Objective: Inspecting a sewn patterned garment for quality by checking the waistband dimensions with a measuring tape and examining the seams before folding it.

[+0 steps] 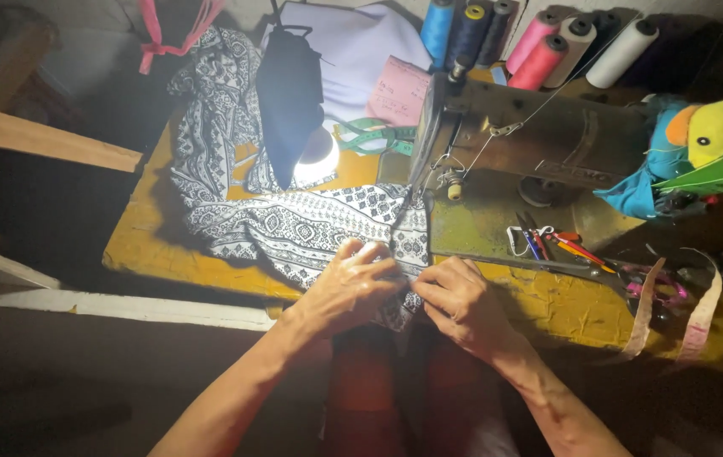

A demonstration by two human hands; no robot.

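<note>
Left hand [351, 288] and right hand [461, 306], fingers pinching patterned fabric [294, 224] at the yellow bench's [158, 254] near edge, beside the sewing machine [548, 140].

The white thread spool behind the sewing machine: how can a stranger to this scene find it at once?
Start at the sewing machine on the yellow table. Behind it, along the top edge, stands a row of thread spools. The white thread spool is the last one on the right, beside the pink spools, and it is the only white one.
</note>
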